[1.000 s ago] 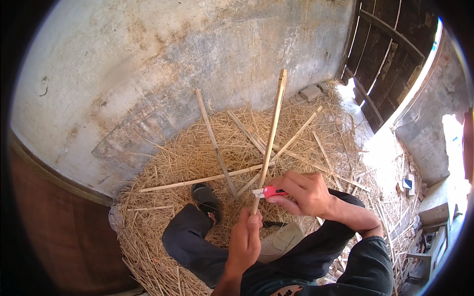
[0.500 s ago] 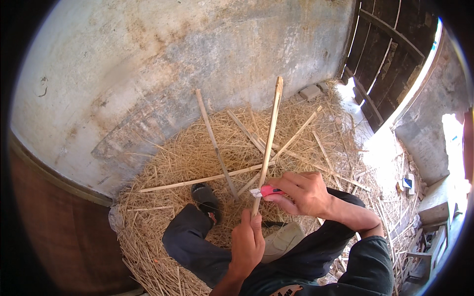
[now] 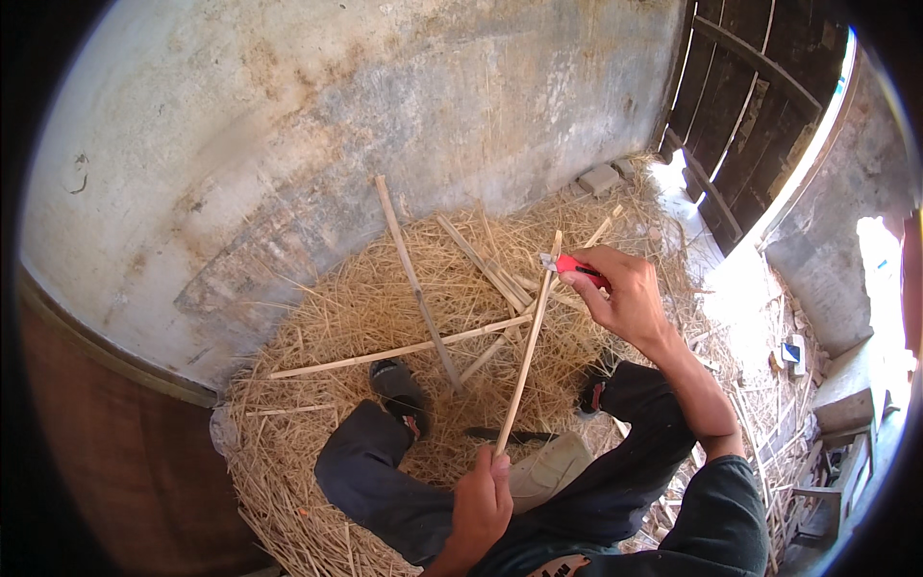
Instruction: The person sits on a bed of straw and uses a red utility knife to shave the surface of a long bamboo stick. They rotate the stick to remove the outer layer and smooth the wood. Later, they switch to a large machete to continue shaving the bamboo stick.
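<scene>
My left hand [image 3: 482, 500] is closed round the lower end of a pale wooden stick [image 3: 529, 361], which slants up and away from me. In my right hand [image 3: 623, 293] is a red utility knife [image 3: 583, 270], gripped between thumb and fingers. Its short blade lies against the stick close to the far tip. Below the stick, near my left hand, a dark long-bladed tool [image 3: 514, 436] lies on the straw, partly hidden by a pale, rounded object [image 3: 553, 471] between my legs.
Straw and shavings [image 3: 327, 317] cover the floor. Several loose sticks [image 3: 413, 279] lie crossed in front, one leaning toward the stained wall [image 3: 288, 125]. Bricks [image 3: 599, 179] sit by the wall near a dark plank door [image 3: 750, 106]. A brown board [image 3: 115, 433] stands at left.
My right hand has slid the knife from near my left hand up along the stick toward its far end. The stick's far tip has dropped lower and tilted slightly right.
</scene>
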The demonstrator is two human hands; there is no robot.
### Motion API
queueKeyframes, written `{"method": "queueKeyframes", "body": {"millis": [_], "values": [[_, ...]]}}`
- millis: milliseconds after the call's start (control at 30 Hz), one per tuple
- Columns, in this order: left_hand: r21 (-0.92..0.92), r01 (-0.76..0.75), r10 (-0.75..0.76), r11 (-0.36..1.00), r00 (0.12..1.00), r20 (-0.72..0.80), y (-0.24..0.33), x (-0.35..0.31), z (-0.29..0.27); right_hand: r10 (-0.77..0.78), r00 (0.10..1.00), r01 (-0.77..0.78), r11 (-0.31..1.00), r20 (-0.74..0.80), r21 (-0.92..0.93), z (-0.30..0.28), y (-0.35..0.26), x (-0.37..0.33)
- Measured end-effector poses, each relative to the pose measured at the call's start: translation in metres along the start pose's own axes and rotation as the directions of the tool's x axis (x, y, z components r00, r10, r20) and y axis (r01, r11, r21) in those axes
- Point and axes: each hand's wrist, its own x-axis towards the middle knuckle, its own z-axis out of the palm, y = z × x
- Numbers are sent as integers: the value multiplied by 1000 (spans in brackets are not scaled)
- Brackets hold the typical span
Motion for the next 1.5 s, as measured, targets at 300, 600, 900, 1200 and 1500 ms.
{"method": "queueKeyframes", "body": {"millis": [300,600,900,1200,1500], "values": [[-121,67,-55,990,993,104,-14,-24,-4,307,931,-328,941,-199,-81,-22,55,25],[-644,445,-216,622,888,405,-39,-4,-14,398,913,-407,906,93,113,-16,71,5],[-660,442,0,608,831,557,-2,37,-18,346,826,-558,613,446,559,-1,-8,-9],[-685,314,218,658,791,572,-31,26,-13,455,849,-472,423,269,773,-17,6,-5],[-559,183,-6,809,953,304,-10,25,-25,316,946,-301,779,71,549,-16,-14,-10]]}}
